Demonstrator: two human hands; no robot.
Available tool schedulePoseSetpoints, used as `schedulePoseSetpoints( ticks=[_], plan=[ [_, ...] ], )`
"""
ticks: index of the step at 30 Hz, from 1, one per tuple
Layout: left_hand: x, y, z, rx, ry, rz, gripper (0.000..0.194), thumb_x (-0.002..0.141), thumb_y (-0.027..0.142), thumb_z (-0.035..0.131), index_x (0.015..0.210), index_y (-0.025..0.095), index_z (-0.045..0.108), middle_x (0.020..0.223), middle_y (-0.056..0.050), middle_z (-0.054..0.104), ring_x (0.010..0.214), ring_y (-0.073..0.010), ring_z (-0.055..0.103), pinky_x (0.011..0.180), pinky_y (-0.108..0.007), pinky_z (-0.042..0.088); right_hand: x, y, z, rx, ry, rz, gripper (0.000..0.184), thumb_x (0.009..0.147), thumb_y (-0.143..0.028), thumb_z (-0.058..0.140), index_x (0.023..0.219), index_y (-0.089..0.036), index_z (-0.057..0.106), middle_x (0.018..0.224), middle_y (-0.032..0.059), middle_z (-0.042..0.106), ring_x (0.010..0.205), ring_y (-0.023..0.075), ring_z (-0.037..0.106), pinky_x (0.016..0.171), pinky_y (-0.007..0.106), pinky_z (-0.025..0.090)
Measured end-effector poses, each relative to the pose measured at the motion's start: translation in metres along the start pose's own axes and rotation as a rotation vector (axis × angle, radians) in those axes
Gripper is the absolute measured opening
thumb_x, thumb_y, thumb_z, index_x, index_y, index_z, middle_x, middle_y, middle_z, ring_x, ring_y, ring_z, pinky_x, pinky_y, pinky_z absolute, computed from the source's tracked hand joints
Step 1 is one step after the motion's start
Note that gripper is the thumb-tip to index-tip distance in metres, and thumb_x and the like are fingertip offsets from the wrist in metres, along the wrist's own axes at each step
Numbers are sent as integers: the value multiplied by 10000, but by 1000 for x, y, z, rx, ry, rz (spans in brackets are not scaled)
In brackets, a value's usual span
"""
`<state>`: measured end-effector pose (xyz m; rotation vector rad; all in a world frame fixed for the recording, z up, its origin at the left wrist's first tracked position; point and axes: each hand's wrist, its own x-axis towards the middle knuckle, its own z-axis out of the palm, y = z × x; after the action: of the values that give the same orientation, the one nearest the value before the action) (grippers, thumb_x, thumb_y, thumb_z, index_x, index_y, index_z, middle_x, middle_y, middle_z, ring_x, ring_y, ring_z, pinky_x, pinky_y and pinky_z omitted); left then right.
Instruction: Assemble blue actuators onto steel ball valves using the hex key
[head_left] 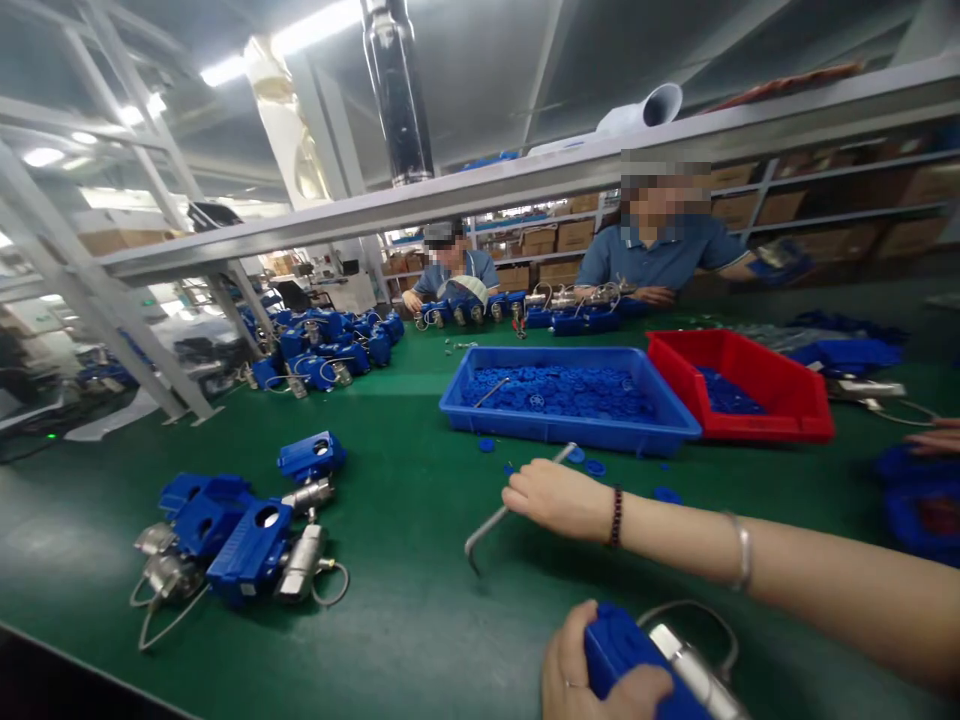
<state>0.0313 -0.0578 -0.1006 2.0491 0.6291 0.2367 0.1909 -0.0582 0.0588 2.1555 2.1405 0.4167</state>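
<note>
My left hand (574, 665) is at the bottom, fingers and thumb wrapped round a blue valve unit (634, 655). That unit has a blue plastic housing, a silver metal pipe body and a grey cable; its lower part is cut off by the frame edge. Above it, my right hand (555, 495) reaches in from the right, closed on a bent metal rod (491, 525). The rod's hooked end points down to the left, and its other end sticks out beyond the fingers. Small blue discs (595, 467) lie on the table just past my right hand.
A blue tray (570, 435) full of blue discs holds another rod. Beside it stands a red bin (780, 425). Valve units (251, 545) lie at left, more (322, 350) behind. Two people sit opposite; another person's hand (937, 437) shows at right. A shelf beam (480, 205) crosses overhead.
</note>
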Motion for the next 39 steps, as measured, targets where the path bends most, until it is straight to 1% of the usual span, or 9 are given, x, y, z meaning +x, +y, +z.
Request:
schedulePoseSetpoints(
  ticks=[1,4,7,11,16,20,26,36,39],
  plan=[
    [-2,5,-17,1,-114,84,763,517,306,808,1232,305,543,1187,-98,590,1096,-380,570,913,-550,506,-19,0,-12,102,23,93,276,971,-127,343,1087,-114,594,895,108,634,797,217,588,693,328,454],
    [-7,27,-62,6,-180,354,502,559,292,810,1037,331,662,1352,-62,456,1195,-346,495,983,-525,442,-82,-8,-39,568,86,322,344,1016,-328,344,1229,-198,582,1055,82,645,931,199,597,805,311,457],
    [-11,45,-90,31,-285,662,535,501,297,864,1002,306,677,1405,-90,356,1220,-363,454,960,-528,438,-136,-24,-48,877,53,425,439,988,-521,365,1115,-238,677,920,60,651,846,187,595,765,294,450],
    [-17,57,-104,21,-303,679,635,434,271,901,1021,287,660,1369,-103,368,1232,-359,432,944,-499,451,-164,-33,-40,975,-27,472,512,965,-585,358,1007,-221,716,818,61,608,778,185,556,721,300,418],
    [-19,66,-118,15,-412,567,644,434,232,911,1018,321,657,1397,-51,363,1288,-332,382,1017,-481,402,-151,-3,-34,1043,-154,302,569,964,-607,328,1020,-182,702,838,67,613,819,195,527,777,331,383],
    [-10,71,-133,36,-530,594,539,503,266,882,994,331,672,1404,-25,380,1297,-316,388,1019,-457,410,-128,23,-41,1007,-229,125,504,977,-564,363,1031,-196,702,815,46,622,788,172,521,802,337,342],
    [1,75,-141,25,-627,597,541,505,208,882,991,355,694,1394,-8,415,1270,-303,438,1009,-442,433,-99,38,-53,935,-273,-84,447,998,-495,368,1037,-218,716,771,42,634,763,154,535,833,338,314],
    [4,79,-144,11,-688,572,528,538,203,853,1008,386,696,1385,21,426,1263,-296,450,1003,-443,442,-68,55,-63,937,-479,-218,533,990,-554,308,1033,-225,726,761,39,639,756,140,561,865,314,333],
    [4,73,-141,-5,-648,583,527,511,196,869,980,367,699,1383,13,425,1242,-287,471,999,-420,444,-74,58,-52,1014,-440,-182,558,955,-608,344,1026,-211,729,752,42,646,751,146,572,877,322,355]
  ],
)
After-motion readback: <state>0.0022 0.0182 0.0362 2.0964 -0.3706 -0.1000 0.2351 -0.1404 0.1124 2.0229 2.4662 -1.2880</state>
